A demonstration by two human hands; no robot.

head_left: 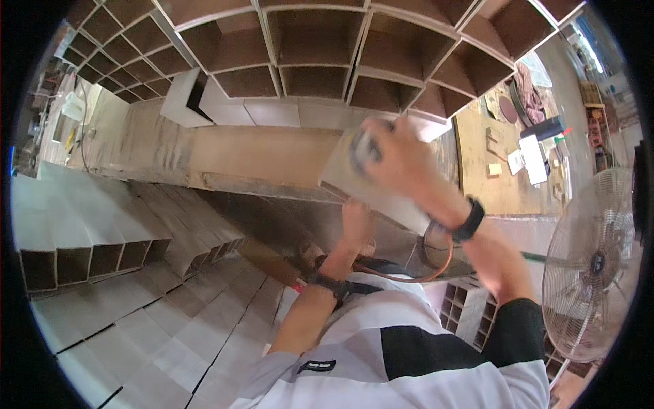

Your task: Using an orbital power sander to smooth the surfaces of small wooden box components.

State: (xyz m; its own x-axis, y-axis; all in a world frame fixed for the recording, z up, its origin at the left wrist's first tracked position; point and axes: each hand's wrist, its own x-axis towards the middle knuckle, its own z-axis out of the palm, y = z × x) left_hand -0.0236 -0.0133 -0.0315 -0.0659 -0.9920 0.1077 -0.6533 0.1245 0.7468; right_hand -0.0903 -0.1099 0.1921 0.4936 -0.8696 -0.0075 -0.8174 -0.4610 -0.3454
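Note:
A pale, box-shaped wooden piece [413, 213] lies tilted across the near edge of the workbench. My right hand [398, 155], smeared by motion, is closed over a round hand sander [366, 148] on the box's upper face. Below, my left hand [356, 219] grips the box's near edge with its fingers curled, partly hidden by the box. An orange hose [441, 262] loops from under the box past my waist.
Open compartment boxes [312, 37] stand stacked along the bench's far side. More pale boxes [129, 225] fill the left, with others [163, 334] lower down. To the right are a wooden table [484, 178] with papers, a brown disc [508, 109] and a caged fan [596, 262].

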